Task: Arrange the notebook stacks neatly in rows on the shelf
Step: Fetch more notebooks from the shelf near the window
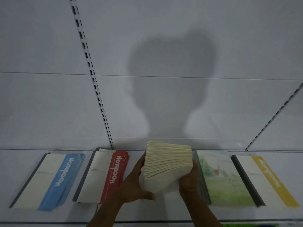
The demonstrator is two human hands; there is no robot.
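Note:
A thick stack of cream notebooks (pixel 168 161) is held tilted, spines up, just above the white shelf (pixel 147 212), in the gap between the red and green stacks. My left hand (pixel 134 182) grips its left side, thumb stretched out below. My right hand (pixel 188 179) grips its right side. Flat on the shelf lie a blue "Notebook" stack (pixel 49 182) at the left, a red "Notebook" stack (pixel 105 174), a green landscape-cover stack (pixel 219 177) and a yellow "Notebook" stack (pixel 265 179) at the right.
The shelf's white back panel (pixel 164 95) rises behind, with slotted uprights (pixel 96 89) left of centre and at the far right (pixel 272 118). A clear plastic strip (pixel 213 141) runs along the back. Something green (pixel 249 225) shows below the shelf's front edge.

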